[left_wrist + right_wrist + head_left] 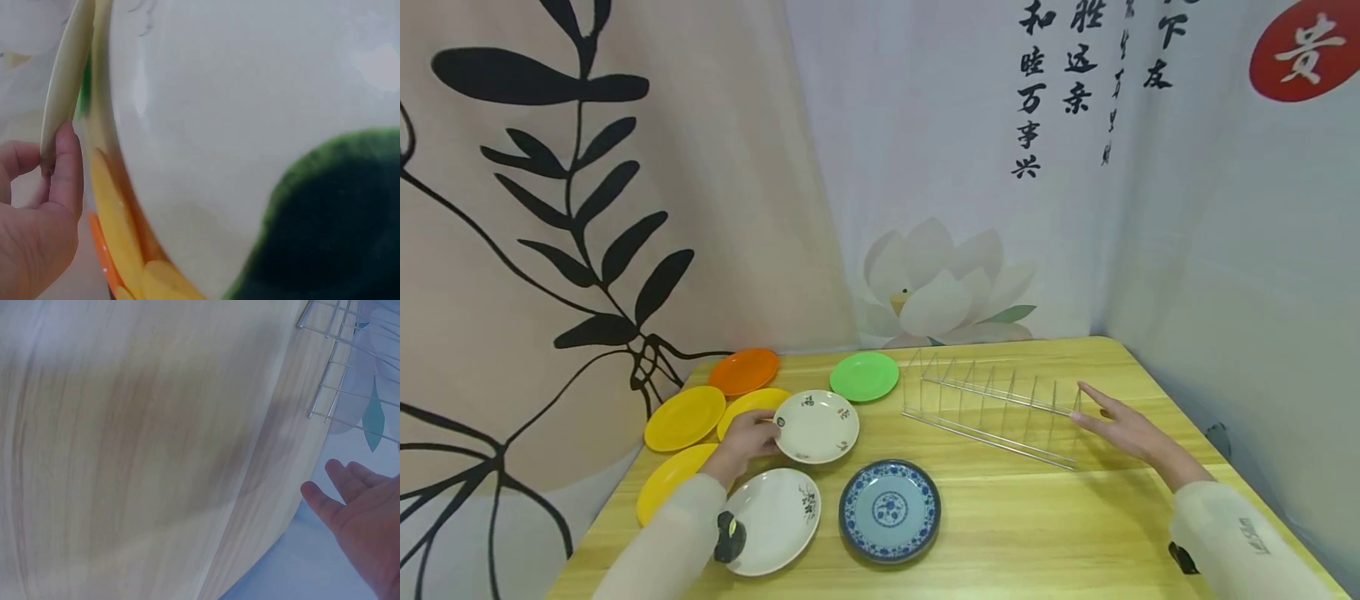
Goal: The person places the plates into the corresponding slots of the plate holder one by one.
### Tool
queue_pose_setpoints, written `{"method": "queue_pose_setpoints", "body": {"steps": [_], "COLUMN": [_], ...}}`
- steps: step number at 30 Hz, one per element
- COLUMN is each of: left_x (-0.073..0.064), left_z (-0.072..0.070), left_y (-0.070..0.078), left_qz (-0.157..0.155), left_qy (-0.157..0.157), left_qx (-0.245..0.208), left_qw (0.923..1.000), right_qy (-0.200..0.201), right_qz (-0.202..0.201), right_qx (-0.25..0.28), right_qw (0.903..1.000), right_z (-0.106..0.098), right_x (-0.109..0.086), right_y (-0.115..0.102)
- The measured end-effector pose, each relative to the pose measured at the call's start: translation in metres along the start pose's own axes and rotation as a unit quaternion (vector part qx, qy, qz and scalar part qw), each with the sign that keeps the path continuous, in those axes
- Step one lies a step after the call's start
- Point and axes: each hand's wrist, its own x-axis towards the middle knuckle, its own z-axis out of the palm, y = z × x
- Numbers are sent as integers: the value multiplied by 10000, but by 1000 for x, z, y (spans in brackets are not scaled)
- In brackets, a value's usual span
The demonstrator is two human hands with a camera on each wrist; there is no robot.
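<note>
My left hand [751, 440] pinches the left rim of a small white plate with flower prints [817, 427]. In the left wrist view that plate [65, 75] is seen edge-on, with the thumb on one side and fingers on the other. My right hand [1123, 429] is at the right end of a metal wire dish rack [992, 442], its fingers extended and holding nothing. Whether its fingertips touch the rack's end wire I cannot tell. In the right wrist view the hand [369, 515] is just below the rack's wires [340, 344].
A larger white plate [775, 525] lies under my left forearm, beside blue patterned plates [890, 510] that look stacked. Yellow plates [685, 418], an orange plate [743, 372] and a green plate [864, 377] lie toward the back left. A curtain [925, 167] hangs behind the wooden table [1015, 533].
</note>
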Motion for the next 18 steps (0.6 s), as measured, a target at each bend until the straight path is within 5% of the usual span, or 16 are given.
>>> {"method": "queue_pose_setpoints", "body": {"steps": [9,18], "left_x": [2,5], "left_z": [-4,30], "left_y": [30,91], "left_qz": [-164,184], "left_qy": [163,48], "left_qx": [-752,-1669], "left_qw": [9969,9858], "right_qy": [-26,-132], "right_qz": [93,156], "right_qx": [50,265], "right_qw": [9999,9994], "right_z": [4,3], "right_x": [4,3], "right_y": [-3,1]}}
